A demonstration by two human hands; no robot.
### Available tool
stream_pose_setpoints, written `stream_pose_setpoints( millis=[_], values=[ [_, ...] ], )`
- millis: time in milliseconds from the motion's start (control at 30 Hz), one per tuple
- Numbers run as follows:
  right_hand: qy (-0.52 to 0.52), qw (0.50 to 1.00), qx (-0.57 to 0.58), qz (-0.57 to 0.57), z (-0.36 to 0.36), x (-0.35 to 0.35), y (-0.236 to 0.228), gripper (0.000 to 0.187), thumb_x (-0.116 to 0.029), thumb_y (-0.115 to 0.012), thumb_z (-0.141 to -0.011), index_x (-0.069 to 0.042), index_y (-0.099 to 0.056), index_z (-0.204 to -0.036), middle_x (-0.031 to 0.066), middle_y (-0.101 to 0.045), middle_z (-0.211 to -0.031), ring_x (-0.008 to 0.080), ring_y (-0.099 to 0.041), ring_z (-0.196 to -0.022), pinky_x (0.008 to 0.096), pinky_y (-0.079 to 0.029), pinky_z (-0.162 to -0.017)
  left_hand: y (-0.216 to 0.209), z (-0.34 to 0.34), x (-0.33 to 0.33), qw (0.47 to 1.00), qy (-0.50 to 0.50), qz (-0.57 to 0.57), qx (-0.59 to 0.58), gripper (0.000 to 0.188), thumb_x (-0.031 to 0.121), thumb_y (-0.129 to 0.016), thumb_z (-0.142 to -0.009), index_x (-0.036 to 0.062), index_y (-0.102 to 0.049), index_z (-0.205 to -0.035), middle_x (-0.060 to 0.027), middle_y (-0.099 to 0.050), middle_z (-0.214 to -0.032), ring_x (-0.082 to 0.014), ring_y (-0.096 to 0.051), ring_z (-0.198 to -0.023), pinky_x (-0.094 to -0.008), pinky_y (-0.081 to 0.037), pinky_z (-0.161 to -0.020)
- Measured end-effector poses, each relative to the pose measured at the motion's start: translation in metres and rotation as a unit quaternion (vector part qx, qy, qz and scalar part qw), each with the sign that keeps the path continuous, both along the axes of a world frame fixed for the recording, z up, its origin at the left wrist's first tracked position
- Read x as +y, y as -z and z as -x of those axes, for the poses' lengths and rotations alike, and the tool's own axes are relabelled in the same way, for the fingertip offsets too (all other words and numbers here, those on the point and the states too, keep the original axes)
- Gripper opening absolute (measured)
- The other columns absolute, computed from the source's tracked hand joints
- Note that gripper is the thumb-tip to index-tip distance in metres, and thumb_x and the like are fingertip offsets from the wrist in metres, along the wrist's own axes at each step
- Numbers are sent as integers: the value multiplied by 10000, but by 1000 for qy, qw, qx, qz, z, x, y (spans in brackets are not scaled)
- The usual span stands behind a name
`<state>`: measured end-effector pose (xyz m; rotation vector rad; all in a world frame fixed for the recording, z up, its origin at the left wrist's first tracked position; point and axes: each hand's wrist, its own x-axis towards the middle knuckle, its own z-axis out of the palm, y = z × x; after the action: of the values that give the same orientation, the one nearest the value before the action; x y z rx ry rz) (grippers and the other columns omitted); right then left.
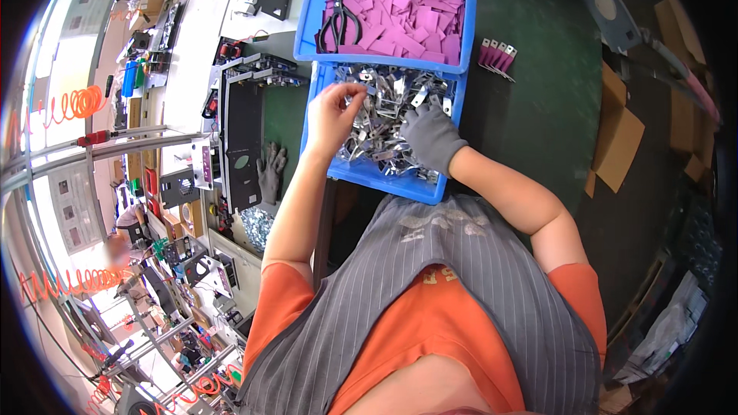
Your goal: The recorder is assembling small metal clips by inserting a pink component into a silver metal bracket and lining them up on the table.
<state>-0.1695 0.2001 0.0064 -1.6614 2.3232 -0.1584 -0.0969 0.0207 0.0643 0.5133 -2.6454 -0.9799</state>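
My bare left hand [334, 118] is over the left side of a lower blue bin [387, 177], thumb and fingers pinched together. A sliver of metal shows at its fingertips, too small to make out. Loose small silver metal brackets [378, 124] fill this bin. On its right side my right hand [432, 137], in a grey glove, rests on the brackets with its fingers curled. What those fingers grip, if anything, is hidden. Beyond stands a second blue bin [384, 56], full of flat pink pieces [400, 11]. Black-handled scissors [338, 24] lie on them at the left.
Several brackets with pink pieces [498, 58] stand in a row on the green tabletop [538, 100], right of the bins. A grey glove [270, 173] lies to the left, beside a black panel [243, 138]. Open cardboard boxes [619, 134] are at the right.
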Motion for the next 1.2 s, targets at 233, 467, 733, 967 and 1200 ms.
stream_pose_setpoints(
  millis=[233, 467, 733, 967, 1200],
  values=[
    [-50, 974, -212, 60, 4, 26, -23, 255, -269, -591, -828, -85, -610, -1004, 95, -615, -972, 268, -583, -936, 410, -440, -865, -28, 88, -37, 989, 40, 139, -23, 161, 232, -679, -779, 123, -712, -893, -69, -685, -856, -253, -638, -789, -353, -495, -710],
    [-11, 891, -375, 255, 8, 40, -3, 252, -50, -538, -835, -48, -613, -1076, 127, -614, -931, 297, -606, -850, 374, -480, -770, -4, 126, -38, 963, 44, 207, -165, 262, 314, -720, -717, 130, -725, -904, -85, -698, -856, -258, -669, -800, -344, -517, -748],
    [67, 822, -427, 370, 27, 86, -55, 253, -1, -569, -813, -36, -664, -1045, 124, -640, -918, 227, -624, -837, 295, -483, -755, -41, 59, -1, 987, 12, -159, -3, 187, 128, -642, -846, 41, -702, -1001, -60, -699, -788, -84, -614, -680, -214, -482, -657],
    [8, 831, -354, 428, 38, 115, -103, 170, -139, -600, -862, -41, -679, -975, 70, -612, -820, 168, -583, -715, 281, -460, -631, -38, -5, 52, 989, 69, -132, 18, 92, 66, -745, -744, 29, -671, -784, -50, -698, -866, -82, -582, -643, -227, -454, -557],
    [-34, 877, -254, 406, 38, 113, -116, 217, -52, -644, -723, -116, -691, -925, 68, -587, -812, 248, -565, -706, 346, -448, -622, -52, -8, 66, 990, 108, -67, -63, 206, 98, -752, -734, 69, -660, -916, -34, -662, -772, -94, -572, -579, -228, -454, -520]
  ],
)
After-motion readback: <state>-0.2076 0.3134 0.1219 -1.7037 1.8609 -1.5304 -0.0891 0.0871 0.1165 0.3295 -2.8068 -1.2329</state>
